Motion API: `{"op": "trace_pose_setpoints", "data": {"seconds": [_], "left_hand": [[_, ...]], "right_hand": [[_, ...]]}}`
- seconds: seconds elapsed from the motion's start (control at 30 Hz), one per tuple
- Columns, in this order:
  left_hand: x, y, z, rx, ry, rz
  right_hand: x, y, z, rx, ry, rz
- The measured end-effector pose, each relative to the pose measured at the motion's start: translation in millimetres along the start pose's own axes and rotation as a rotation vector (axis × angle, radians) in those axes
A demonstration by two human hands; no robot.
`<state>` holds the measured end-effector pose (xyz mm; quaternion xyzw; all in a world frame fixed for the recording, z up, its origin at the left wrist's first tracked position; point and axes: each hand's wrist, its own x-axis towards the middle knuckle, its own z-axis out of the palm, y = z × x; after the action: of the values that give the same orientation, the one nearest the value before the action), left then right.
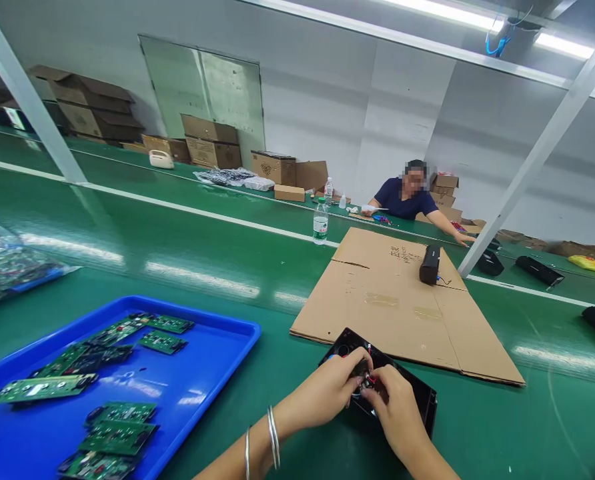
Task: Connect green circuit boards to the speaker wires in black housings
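Observation:
Low at the centre, a glossy black casing [420,395] lies on the green bench under both hands. My left hand [332,385], with silver bangles at the wrist, is closed in a pinch on a small dark part with red wire [369,380]. From the other side my right hand [396,408] pinches at the same spot, its thumb and fingers closed by the wire. Fingers cover most of the part, so its kind cannot be made out. To the left, a blue tray [235,328] holds several green circuit boards [120,437].
Beyond the casing lies a flat cardboard sheet [402,327] bearing a black speaker-like unit [430,265]. A water bottle [320,223] stands behind it. Bagged boards [12,267] lie at far left. Across the bench a person [402,200] reaches sideways toward black units. A white post [522,147] rises at right.

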<state>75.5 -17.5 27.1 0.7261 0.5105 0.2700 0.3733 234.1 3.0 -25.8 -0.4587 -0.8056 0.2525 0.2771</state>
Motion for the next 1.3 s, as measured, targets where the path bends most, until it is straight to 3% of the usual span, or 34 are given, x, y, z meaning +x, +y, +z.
{"op": "trace_pose_setpoints", "data": {"seconds": [0.1,0.27,0.4,0.5,0.67,0.87,1.3], "left_hand": [[0,-2,-4.3,-0.141,0.006,-0.097],[3,-11,-8.3,-0.218,0.131,-0.146],[9,-16,0.5,-0.256,0.266,-0.166],[12,-16,10.1,-0.210,0.328,-0.181],[12,-16,17.4,-0.151,0.310,-0.136],[9,-15,16.1,-0.114,0.250,-0.137],[1,2,19.3,-0.021,0.227,-0.071]], "right_hand": [[1,2,0,-0.022,0.011,-0.022],[3,8,1,0.062,0.012,-0.018],[4,8,-1,0.154,0.138,0.107],[3,4,-2,0.111,0.128,0.045],[1,1,-1,-0.070,0.050,-0.087],[2,4,0,-0.142,0.080,-0.038],[5,2,-3,-0.159,-0.008,0.042]]}}
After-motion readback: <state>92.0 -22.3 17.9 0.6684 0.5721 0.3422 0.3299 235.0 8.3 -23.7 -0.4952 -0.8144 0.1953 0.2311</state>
